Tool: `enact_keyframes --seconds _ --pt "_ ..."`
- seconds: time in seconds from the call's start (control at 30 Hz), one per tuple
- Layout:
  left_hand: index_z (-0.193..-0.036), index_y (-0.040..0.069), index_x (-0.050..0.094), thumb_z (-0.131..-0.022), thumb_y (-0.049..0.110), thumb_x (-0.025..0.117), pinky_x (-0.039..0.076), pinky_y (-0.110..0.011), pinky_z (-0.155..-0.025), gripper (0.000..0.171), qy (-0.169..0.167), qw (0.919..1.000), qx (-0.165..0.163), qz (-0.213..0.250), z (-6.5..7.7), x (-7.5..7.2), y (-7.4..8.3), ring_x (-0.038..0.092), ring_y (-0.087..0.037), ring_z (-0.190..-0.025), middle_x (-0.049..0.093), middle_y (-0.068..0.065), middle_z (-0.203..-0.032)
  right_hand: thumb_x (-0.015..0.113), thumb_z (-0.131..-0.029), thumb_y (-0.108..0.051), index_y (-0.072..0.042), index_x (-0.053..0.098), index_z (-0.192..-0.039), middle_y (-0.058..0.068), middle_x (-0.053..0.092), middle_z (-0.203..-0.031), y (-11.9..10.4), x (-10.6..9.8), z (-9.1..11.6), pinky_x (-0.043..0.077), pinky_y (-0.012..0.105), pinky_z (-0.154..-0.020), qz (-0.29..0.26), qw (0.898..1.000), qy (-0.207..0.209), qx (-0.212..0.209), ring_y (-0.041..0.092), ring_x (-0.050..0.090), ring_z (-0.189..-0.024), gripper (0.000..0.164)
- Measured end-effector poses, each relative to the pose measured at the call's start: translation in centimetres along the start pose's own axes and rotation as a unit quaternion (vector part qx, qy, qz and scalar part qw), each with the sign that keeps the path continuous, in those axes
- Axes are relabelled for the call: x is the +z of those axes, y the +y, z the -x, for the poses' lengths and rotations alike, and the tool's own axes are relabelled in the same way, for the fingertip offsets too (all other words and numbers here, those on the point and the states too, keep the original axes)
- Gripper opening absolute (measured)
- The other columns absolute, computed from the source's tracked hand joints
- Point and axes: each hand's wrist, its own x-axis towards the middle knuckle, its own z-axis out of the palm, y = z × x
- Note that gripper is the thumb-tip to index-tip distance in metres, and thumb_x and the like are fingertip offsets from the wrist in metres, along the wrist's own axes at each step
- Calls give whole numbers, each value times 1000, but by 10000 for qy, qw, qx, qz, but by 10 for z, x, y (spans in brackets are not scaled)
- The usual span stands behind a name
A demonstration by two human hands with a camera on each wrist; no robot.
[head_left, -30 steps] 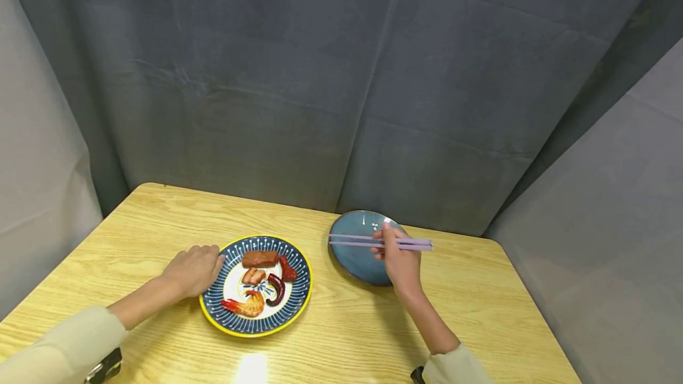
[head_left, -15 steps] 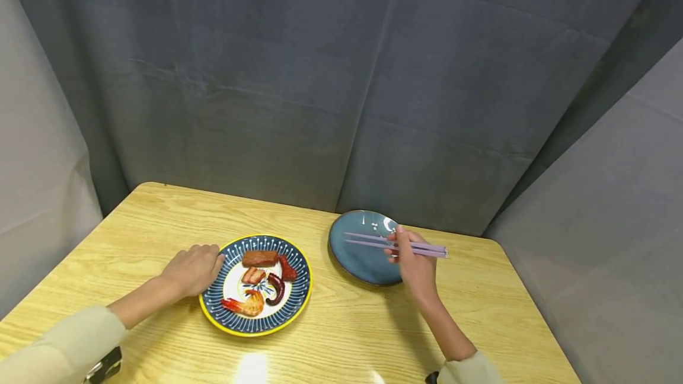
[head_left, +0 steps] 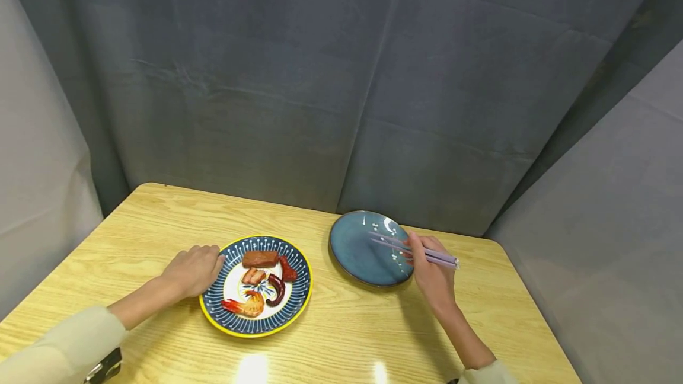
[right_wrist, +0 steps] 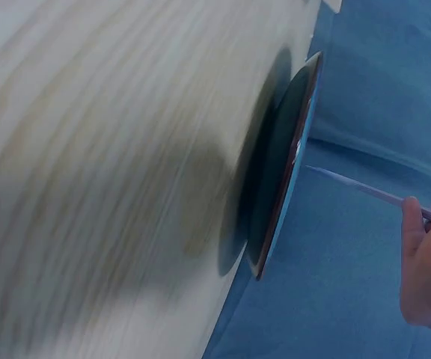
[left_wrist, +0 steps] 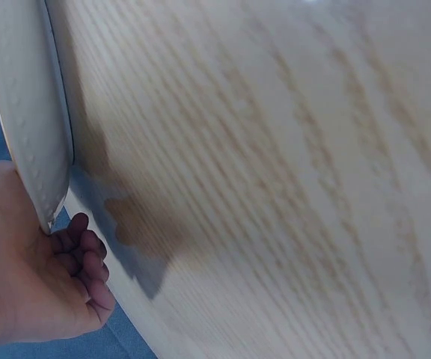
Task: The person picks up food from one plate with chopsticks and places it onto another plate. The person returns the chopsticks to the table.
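Observation:
A patterned blue-and-white plate (head_left: pixel 255 329) with a yellow rim stands left of the middle of the table. On it lie a shrimp (head_left: pixel 245 304), a dark curled tentacle (head_left: pixel 275 290), a brown block of meat (head_left: pixel 260 259), a small pinkish-brown piece (head_left: pixel 253 277) and a dark red piece (head_left: pixel 288 269). My left hand (head_left: pixel 192 269) holds that plate's left rim, its fingers curled below the edge in the left wrist view. Further right, my right hand (head_left: pixel 433 265) grips lilac chopsticks (head_left: pixel 440 258), whose bare tips point left above a plain blue plate (head_left: pixel 354 253).
Wood-grain table (head_left: pixel 331 336) spreads under both plates. A dark grey curtain (head_left: pixel 256 88) hangs behind its far edge, close behind the blue plate. Pale cloth panels (head_left: pixel 613 242) flank the table on both sides.
My right hand has moved right with the chopsticks, and their tips have drawn back from the blue plate's left edge to above its middle. My left hand and the patterned plate have stayed still.

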Motion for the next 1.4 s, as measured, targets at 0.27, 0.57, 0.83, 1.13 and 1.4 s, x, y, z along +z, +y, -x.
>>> enact_keyframes --seconds 0.27,0.57,0.83,1.13,1.4 --pt "-107 -6 61 -104 21 46 49 -58 -79 31 -31 10000 -30 -1 1 -1 0 61 -41 -96 65 -21 -101 58 -103 -28 -1 75 -91 6 66 -87 30 -15 1 54 20 -60 810 9956 93 -472 18 67 -74 34" --pt "-109 -7 60 -104 21 46 49 -58 -80 32 -79 10000 -48 -10 1 0 0 61 -41 -97 64 -21 -102 65 -99 -18 -6 76 -84 0 67 -79 39 -31 0 48 14 -58 1246 9821 404 -1353 9 63 -70 22" --pt "-112 -8 60 -105 22 46 48 -59 -82 34 -60 10000 -27 -32 0 1 -2 61 -43 -100 64 -23 -104 71 -92 -7 -7 74 -79 -3 64 -76 50 -42 1 41 16 -57 1727 9562 537 -2303 7 54 -67 13" --pt "-110 -7 59 -104 22 46 49 -59 -81 32 -133 9999 -87 -14 0 0 -1 61 -41 -97 64 -22 -101 73 -88 -2 -7 74 -81 1 65 -78 66 -52 1 44 19 -59 2037 9391 374 -2743 10 56 -66 9" --pt "-105 -5 59 -104 21 46 49 -58 -78 30 -79 10000 -31 -6 0 0 -1 61 -40 -93 63 -20 -96 76 -86 -2 -7 74 -81 3 65 -78 74 -60 1 46 23 -58 2318 9329 248 -2744 12 57 -65 7"
